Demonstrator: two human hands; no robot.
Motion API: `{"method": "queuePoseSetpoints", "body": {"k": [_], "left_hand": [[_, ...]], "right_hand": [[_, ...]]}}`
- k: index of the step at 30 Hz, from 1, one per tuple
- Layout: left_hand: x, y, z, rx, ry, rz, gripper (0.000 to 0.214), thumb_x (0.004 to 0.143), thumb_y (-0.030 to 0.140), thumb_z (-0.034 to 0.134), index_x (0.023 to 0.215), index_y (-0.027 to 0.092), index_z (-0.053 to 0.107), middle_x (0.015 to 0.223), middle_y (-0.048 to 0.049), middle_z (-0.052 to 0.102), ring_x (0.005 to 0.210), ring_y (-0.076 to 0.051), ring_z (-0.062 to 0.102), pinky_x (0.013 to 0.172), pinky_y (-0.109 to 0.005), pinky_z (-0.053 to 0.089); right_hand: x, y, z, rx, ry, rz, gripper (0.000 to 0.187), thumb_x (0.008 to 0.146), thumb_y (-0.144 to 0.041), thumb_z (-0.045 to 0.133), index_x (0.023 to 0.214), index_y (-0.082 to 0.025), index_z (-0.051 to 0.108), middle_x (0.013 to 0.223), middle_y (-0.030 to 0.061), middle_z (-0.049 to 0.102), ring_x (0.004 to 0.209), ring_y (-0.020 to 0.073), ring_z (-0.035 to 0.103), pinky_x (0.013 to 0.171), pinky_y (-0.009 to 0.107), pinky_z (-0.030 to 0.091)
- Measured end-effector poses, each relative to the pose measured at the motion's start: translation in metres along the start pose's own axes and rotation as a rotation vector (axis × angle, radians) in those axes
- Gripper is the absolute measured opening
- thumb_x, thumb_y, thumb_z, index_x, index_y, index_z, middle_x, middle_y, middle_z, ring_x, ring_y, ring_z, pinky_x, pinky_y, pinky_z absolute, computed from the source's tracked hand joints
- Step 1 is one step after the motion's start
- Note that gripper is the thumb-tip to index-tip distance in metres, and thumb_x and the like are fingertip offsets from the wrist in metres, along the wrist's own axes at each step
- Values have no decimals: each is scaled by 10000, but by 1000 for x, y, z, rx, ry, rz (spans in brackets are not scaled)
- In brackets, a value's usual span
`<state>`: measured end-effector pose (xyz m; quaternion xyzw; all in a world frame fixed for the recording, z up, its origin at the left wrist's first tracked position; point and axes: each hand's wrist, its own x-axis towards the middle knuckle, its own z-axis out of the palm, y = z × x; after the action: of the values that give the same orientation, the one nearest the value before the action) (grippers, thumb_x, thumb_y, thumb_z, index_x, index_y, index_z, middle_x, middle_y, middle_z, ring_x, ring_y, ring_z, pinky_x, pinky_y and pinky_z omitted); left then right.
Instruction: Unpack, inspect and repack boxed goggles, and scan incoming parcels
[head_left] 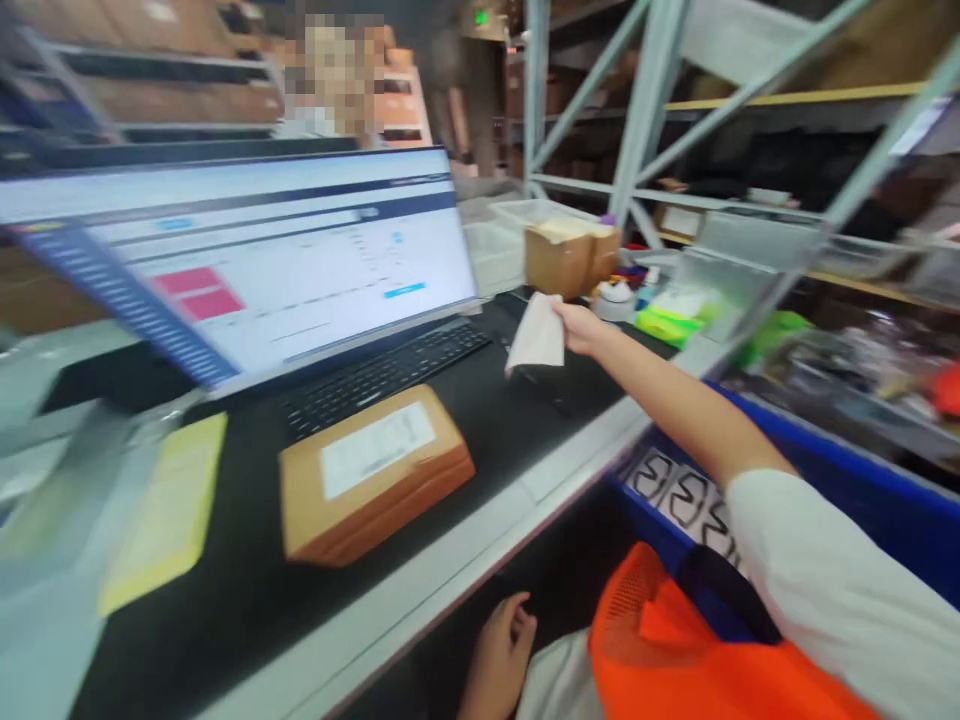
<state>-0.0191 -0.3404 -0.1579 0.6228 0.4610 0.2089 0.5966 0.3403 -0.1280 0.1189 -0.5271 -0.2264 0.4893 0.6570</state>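
Pinched at its edge in our right hand (583, 328), a white slip of paper (536, 338) hangs limp above the black desk mat (495, 440), just past the right end of the black computer keyboard (382, 375). Our arm reaches out full length across the bench, its white sleeve at the lower right of the frame. Our left hand (499, 650) sits low, below the pale edge of the bench and close to the body; its fingers are loosely curled and we see nothing in it.

Beside that hand, the orange mesh safety vest (675, 650) fills the bottom of the view. On the mat, nearer us than the keyboard, lies a flat brown cardboard parcel with a white label (375, 475), and a yellow sheet (169, 510) lies well apart to its left. A wide, lit computer monitor (247, 260) stands tilted behind the keyboard. Beyond the held slip stands a small open brown cardboard box (570, 258), next to a clear plastic tray (525, 212). A blue plastic bin (862, 490) sits under our arm, and grey metal shelving (645, 110) rises at the right.
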Motion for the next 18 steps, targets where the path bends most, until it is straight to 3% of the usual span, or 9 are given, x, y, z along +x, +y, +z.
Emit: {"method": "queuePoseSetpoints", "body": {"k": [5, 8, 13, 16, 18], "left_hand": [[-5, -14, 1, 87, 3, 22, 344, 829, 293, 660, 1134, 195, 786, 949, -115, 750, 884, -280, 682, 881, -383, 496], [-8, -41, 2, 84, -2, -7, 362, 826, 298, 658, 1141, 171, 783, 929, -125, 740, 863, -283, 681, 860, -386, 498], [-20, -81, 5, 79, 51, -40, 367, 790, 308, 703, 1129, 196, 791, 913, -109, 738, 825, -266, 663, 834, -374, 485], [-28, -93, 3, 125, 93, -51, 370, 811, 287, 662, 1151, 204, 781, 944, -105, 742, 823, -248, 657, 828, -359, 492], [-31, -100, -1, 176, 50, -61, 408, 836, 272, 618, 1212, 187, 752, 987, -114, 741, 862, -241, 670, 854, -348, 505]], "right_hand": [[25, 30, -5, -198, 19, 114, 295, 1084, -197, 354, 862, -160, 545, 634, 22, 622, 559, 139, 593, 695, 290, 551], [37, 21, 7, -233, 18, 61, 282, 1080, -216, 371, 869, -165, 551, 638, 18, 620, 559, 135, 592, 651, 265, 539], [81, -10, 36, -257, -33, -89, 321, 1088, -317, 337, 946, -176, 588, 769, 41, 679, 701, 149, 647, 724, 269, 560], [105, -6, 27, -578, 111, -201, 335, 1072, -309, 308, 974, -176, 600, 845, 66, 699, 762, 174, 663, 766, 313, 566], [116, 7, 11, -788, 229, -252, 318, 1046, -280, 319, 980, -168, 609, 894, 94, 701, 822, 201, 672, 818, 353, 560]]}}
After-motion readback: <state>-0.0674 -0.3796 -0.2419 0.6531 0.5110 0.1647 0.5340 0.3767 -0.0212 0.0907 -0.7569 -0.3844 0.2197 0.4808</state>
